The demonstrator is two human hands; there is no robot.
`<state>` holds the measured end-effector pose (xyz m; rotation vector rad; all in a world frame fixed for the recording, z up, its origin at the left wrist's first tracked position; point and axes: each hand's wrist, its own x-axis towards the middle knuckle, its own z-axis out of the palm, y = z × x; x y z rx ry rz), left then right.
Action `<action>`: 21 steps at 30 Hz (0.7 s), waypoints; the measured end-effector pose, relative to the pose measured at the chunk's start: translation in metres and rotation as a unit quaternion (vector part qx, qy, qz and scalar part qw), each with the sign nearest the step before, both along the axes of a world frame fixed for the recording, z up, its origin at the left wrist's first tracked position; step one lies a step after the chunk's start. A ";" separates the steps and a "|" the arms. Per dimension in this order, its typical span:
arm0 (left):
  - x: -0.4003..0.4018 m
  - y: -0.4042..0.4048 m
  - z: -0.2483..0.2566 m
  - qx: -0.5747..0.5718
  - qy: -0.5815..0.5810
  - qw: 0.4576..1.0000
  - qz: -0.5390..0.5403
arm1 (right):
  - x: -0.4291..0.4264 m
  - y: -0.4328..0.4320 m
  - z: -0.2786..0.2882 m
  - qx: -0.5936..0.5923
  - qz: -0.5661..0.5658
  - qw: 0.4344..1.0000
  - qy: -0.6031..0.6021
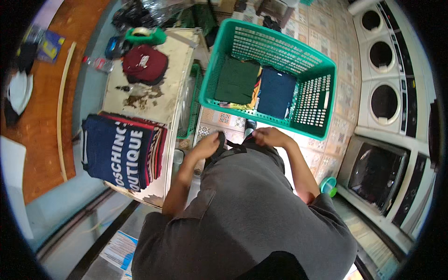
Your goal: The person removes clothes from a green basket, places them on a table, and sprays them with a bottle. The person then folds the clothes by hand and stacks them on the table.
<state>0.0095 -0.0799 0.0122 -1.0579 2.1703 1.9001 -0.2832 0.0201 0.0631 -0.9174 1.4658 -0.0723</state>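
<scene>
In front of my waist, my left hand [207, 144] grips one side of a black cloth item [221, 141]. My right hand [269, 136] pinches its other side. Its lower part merges with my dark clothing, so whether it is a separate garment is hard to tell. Just beyond my hands is a green plastic laundry basket [267, 122]. Inside it lie a folded dark green garment [238, 80] and a folded navy garment [276, 91], with patterned cloth [257, 92] beneath them. A stack of folded clothes [122, 150], topped by a navy piece with white lettering, is to my left.
The stack rests on a worn cream table [168, 105], along with a maroon cap [145, 63] and a green tape dispenser [145, 35]. A plastic bottle [98, 64] lies nearby. Front-loading machines [385, 101] line the right side. Another green basket [191, 101] is beside the table.
</scene>
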 end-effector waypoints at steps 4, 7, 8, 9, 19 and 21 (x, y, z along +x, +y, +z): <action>-0.111 -0.059 0.040 0.043 0.058 0.995 0.075 | -0.070 0.010 -0.022 -0.211 -0.338 0.914 -0.082; -0.190 -0.095 -0.010 -0.010 0.018 0.998 0.058 | -0.141 0.009 -0.076 -0.217 -0.423 0.880 -0.002; -0.207 -0.105 -0.044 -0.030 -0.002 0.998 0.051 | -0.157 0.006 -0.096 -0.197 -0.474 0.858 0.012; -0.223 -0.108 -0.066 -0.025 -0.013 0.999 0.042 | -0.173 0.004 -0.119 -0.130 -0.484 0.864 0.052; -0.173 -0.075 -0.362 -0.026 -0.414 0.908 0.062 | -0.207 -0.023 -0.294 0.145 -0.068 0.970 0.184; -0.208 -0.075 -0.347 0.119 -0.380 0.896 0.198 | -0.193 -0.016 -0.361 0.129 -0.093 0.974 0.162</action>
